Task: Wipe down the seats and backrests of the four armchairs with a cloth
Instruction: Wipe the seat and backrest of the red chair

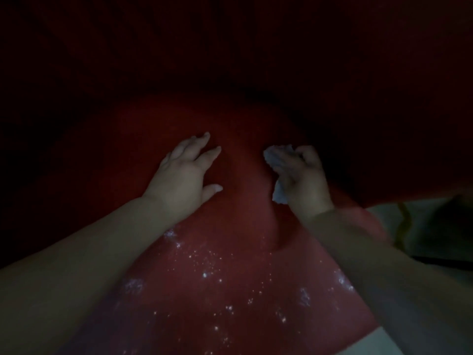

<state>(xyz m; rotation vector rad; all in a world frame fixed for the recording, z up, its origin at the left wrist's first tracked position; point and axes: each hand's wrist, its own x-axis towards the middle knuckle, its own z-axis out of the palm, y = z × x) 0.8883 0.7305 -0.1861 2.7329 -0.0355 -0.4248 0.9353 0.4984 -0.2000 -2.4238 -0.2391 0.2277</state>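
The left hand (184, 175) lay flat, fingers spread, on the red armchair seat (238, 252); at its 3 o'clock the right hand (302, 178) clutched the pale cloth (275, 156) against the seat, white specks (204, 275) toward 6 o'clock

Two bare forearms enter from the lower edge of the dim view, with no sleeves, watch, bracelet or rings visible on either. The left hand (183, 179) is broad, with short, rounded fingers (211, 152) and pale, neatly trimmed nails that catch a little light. The right hand (303, 179) looks similar in build, though its forearm is smeared by motion blur, so finer detail cannot be made out.
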